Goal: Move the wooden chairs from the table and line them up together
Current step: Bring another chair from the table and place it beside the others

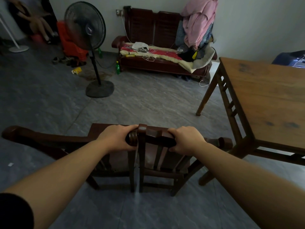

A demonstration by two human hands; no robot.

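- Chairs: two dark wooden ones stand side by side on the floor [148, 103], just left of the table [270, 103], backs toward the camera.
- Left chair [69, 139] & right chair [158, 156] nearly touch; a thin gap shows between their adjoining posts.
- Left hand [118, 138] is wrapped round the end of the left chair's top rail, fingers curled over, thumb underneath.
- Right hand [186, 141] is clamped over the right chair's top rail the same way.
- Step, prob.: squaring the pair up. Push both rails evenly so backs sit flush & front edges level; close the gap w/o knocking posts.
- Watch the right chair's far end: it sits very near the table leg [212, 172].
- Open floor ahead & left; fan [85, 25] and bench [163, 63] stand well apart.
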